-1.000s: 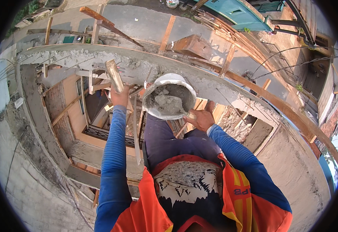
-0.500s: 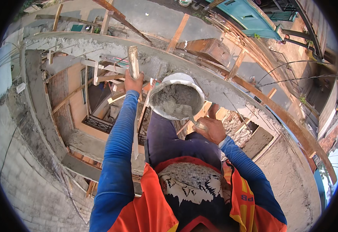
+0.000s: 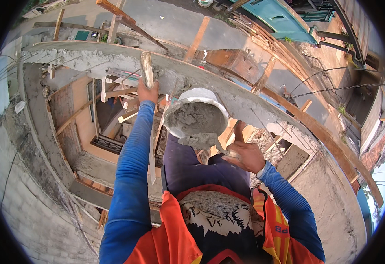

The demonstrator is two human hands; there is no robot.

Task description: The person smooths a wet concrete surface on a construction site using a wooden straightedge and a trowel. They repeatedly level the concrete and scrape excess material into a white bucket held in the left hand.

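A white bucket (image 3: 200, 93) of wet grey mortar (image 3: 197, 117) stands tilted toward me on the concrete beam, just beyond my knees. My right hand (image 3: 248, 155) is closed around the handle of a trowel (image 3: 231, 153). A heap of mortar (image 3: 200, 140) covers the trowel's blade, at the bucket's near rim. Left of the bucket, my left hand (image 3: 148, 92) grips a short round piece of wood (image 3: 147, 69), which points up and away from me. Its lower end is hidden by the hand.
A long concrete beam (image 3: 91, 53) curves across in front, edged by timber braces (image 3: 197, 39). Below left gapes an opening with a window grille (image 3: 107, 145) far down. Stacked planks (image 3: 269, 42) lie beyond on the lower ground. A wire (image 3: 333, 90) crosses at right.
The trowel has come out of the bucket toward me, now with a heap of mortar on it. My left hand still grips the wood. The whole view has shifted slightly.
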